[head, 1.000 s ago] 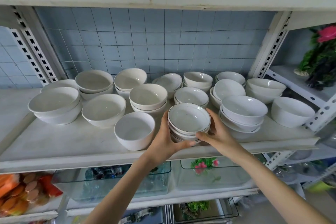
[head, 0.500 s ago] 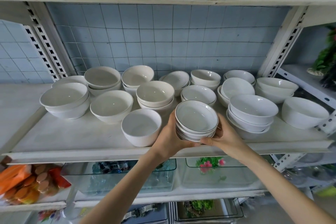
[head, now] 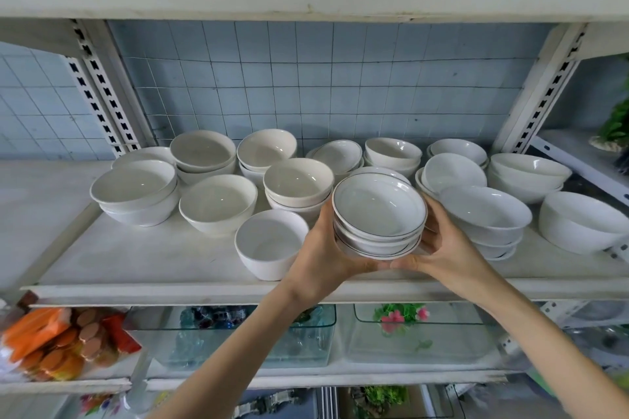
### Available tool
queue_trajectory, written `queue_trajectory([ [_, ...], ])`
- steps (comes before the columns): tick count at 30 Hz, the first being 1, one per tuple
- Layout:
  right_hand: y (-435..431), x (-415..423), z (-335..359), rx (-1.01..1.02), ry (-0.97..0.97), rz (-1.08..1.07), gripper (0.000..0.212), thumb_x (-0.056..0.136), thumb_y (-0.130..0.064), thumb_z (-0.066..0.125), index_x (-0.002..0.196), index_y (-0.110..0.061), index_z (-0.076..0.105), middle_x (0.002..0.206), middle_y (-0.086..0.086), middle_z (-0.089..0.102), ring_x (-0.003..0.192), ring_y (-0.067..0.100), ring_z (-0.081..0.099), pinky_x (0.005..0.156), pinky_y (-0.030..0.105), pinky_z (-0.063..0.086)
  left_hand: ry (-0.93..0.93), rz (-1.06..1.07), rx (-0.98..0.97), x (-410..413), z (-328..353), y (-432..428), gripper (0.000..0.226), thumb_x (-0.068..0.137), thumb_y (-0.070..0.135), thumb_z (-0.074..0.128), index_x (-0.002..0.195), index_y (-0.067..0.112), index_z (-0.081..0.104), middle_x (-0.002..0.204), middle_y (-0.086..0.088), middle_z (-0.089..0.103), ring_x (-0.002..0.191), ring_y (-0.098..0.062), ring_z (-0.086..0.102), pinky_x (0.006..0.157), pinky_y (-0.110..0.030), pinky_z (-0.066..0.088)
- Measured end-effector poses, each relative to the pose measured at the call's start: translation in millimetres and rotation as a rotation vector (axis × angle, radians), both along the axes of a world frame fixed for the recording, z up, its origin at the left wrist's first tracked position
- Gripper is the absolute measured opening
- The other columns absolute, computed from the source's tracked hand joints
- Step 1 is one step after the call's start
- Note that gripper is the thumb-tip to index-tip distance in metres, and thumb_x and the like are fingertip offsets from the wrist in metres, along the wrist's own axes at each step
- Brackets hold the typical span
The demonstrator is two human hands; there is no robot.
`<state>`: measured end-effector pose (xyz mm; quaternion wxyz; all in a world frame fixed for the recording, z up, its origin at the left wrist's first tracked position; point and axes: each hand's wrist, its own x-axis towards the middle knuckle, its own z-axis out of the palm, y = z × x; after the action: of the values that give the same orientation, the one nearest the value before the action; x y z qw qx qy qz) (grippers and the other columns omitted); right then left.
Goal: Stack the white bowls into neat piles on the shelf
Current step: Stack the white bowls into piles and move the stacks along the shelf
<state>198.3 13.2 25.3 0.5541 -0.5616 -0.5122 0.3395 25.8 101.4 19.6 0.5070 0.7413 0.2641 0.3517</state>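
Stack of bowls [head: 378, 214] cupped between left hand [head: 323, 257] and right hand [head: 449, 250], fingers curled round it.

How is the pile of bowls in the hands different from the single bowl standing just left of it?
The pile holds several shallow nested bowls; the single bowl is deeper, with steeper walls. The pile's rims carry a thin dark line; the single bowl's rim is plain. The left hand and right hand grip the pile; the single bowl stands alone on the shelf. Both are white.

Blue tile wall [head: 306, 85] at back; glass trays [head: 422, 347] & orange pkts [head: 41, 340] below
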Motion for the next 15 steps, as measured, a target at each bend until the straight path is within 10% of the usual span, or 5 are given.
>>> queue_trajectory([
  [15,45.3,-92.5,31.1,0.113,-0.054,0.269,0.097,0.056,-0.007,0.082,0.139,-0.019,0.033,0.137,-0.011,0.049,0.126,0.002,0.046,0.1,0.017,0.04,-0.063,0.243,0.072,-112.6,29.8,4.7,0.103,0.049,0.023,0.094,0.135,0.023,0.04,0.117,0.022,0.062,0.111,-0.001,0.059,0.092,-0.018,0.048],
])
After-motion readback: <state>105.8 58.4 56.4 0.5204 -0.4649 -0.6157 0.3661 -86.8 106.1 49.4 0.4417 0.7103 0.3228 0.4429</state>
